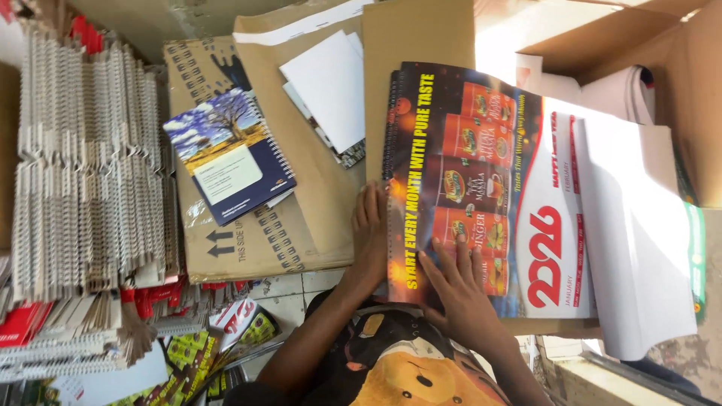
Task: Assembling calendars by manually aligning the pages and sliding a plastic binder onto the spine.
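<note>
Head view. Your left hand (370,229) lies flat, fingers together and pointing away from you, pressing the spiral-bound edge of a printed wall calendar (481,188). Your right hand (459,289) rests palm-down on the calendar's near edge, fingers spread over the dark, flame-coloured cover with its red product packs. Neither hand grips anything; both lie open on the sheet.

The calendar sits directly under both hands, on top of a tan cardboard sheet (414,37) that reaches beyond your fingertips. Right of your right hand, the calendar's white part meets a loose white sheet (639,240), sunlit, overhanging toward you.

Left of your left hand, well apart: a spiral notebook (229,154) with a tree-and-sky cover, lying tilted on a flattened printed carton (226,240). Beyond your left hand, blank white cards (331,86) rest on a brown envelope (301,150).

Far left, a tall stack of wire-bound pads (83,165), bindings facing you. Near your left elbow, glossy leaflets (188,361) lie fanned on the floor. Far right, an open cardboard box (677,68) holds pale paper.
</note>
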